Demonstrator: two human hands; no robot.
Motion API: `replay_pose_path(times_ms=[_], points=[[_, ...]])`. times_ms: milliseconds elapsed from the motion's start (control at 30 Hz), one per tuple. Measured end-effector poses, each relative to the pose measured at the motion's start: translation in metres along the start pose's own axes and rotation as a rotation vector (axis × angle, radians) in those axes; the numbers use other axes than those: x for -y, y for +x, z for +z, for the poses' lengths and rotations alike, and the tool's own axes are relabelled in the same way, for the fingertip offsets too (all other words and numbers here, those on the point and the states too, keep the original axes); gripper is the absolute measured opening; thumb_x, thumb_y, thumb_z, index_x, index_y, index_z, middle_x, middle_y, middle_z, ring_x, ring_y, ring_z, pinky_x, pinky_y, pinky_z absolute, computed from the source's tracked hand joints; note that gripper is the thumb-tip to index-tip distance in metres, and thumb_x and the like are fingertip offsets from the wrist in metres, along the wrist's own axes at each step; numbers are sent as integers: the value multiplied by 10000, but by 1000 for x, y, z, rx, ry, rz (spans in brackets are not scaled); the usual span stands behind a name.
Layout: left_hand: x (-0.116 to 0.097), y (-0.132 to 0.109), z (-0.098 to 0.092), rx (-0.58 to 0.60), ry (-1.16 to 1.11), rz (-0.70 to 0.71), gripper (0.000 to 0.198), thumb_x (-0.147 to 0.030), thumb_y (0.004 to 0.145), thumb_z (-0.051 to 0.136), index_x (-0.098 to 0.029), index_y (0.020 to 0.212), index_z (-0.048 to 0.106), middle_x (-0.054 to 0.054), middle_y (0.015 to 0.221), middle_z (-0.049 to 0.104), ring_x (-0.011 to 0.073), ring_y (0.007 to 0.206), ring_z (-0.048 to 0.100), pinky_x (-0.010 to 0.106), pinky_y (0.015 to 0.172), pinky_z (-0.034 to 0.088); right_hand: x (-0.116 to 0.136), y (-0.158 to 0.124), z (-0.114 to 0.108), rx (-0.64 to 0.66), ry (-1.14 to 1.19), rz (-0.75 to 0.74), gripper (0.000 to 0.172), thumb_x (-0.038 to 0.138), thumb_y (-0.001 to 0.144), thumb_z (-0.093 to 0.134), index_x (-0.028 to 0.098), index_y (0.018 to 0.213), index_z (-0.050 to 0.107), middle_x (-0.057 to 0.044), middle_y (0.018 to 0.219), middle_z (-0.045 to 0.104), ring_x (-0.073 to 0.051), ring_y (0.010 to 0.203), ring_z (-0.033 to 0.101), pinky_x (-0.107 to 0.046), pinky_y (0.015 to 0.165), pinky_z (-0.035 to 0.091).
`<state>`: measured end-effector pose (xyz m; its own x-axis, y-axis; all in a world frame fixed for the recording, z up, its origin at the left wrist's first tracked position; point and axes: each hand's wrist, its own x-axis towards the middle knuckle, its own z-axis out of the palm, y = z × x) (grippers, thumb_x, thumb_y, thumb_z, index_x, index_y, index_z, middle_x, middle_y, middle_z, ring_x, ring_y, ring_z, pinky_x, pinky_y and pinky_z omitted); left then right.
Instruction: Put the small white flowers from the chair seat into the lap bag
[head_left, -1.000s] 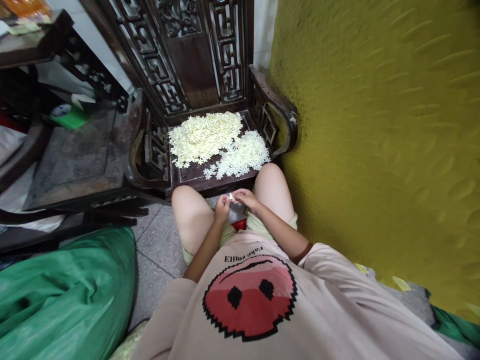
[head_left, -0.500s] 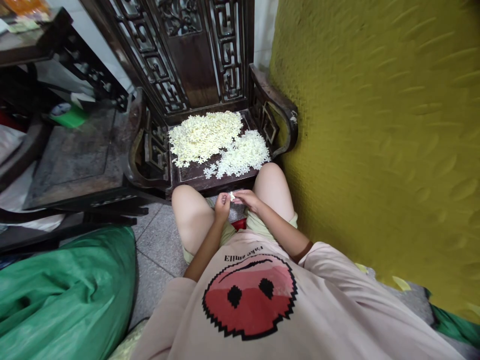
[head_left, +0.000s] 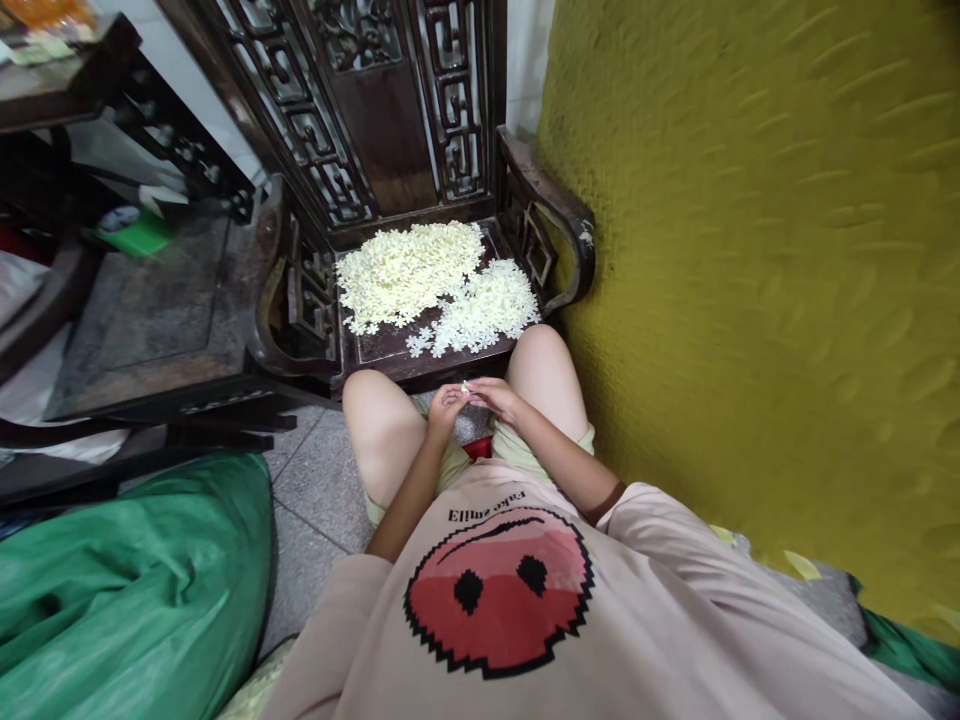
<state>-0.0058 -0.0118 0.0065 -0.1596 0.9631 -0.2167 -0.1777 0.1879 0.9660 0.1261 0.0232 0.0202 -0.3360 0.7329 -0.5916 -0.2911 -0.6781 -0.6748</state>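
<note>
My left hand (head_left: 444,408) and my right hand (head_left: 496,397) meet between my knees, fingertips pinched together on a tiny white flower piece (head_left: 465,387). Just beyond them, on the seat of a dark carved wooden chair (head_left: 375,350), lie two heaps of small flower shapes: a cream-yellow pile (head_left: 405,272) at the back left and a whiter pile (head_left: 487,305) at the front right. Some loose white flowers (head_left: 420,343) lie near the seat's front edge.
A yellow textured wall (head_left: 750,280) stands close on the right. A second dark wooden chair (head_left: 150,310) is on the left, with a green object (head_left: 139,235) behind it. A green bag (head_left: 127,590) fills the lower left. Grey floor tiles (head_left: 315,490) show beside my left leg.
My hands have stayed between my knees; the fingers have shifted slightly around the small piece, and the left hand has turned a little toward the right one.
</note>
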Motion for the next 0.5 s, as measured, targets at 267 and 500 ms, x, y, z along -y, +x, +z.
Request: replay_pose_path(times_ms=[267, 500], points=[[3, 1, -2, 15, -28, -34, 303, -326, 523, 756, -156, 722, 604, 22, 698, 626, 120, 661, 569, 271, 704, 432, 1, -2, -1, 30, 6, -10, 156, 210, 608, 756, 120, 700, 668, -22, 620, 653, -72, 576, 585, -175, 605, 474], [3, -1, -2, -14, 20, 8, 256, -352, 594, 710, -155, 741, 635, 42, 735, 653, 134, 683, 591, 285, 724, 447, -1, -1, -1, 26, -12, -41, 159, 200, 556, 775, 134, 664, 678, -15, 642, 658, -72, 612, 584, -184, 641, 464]])
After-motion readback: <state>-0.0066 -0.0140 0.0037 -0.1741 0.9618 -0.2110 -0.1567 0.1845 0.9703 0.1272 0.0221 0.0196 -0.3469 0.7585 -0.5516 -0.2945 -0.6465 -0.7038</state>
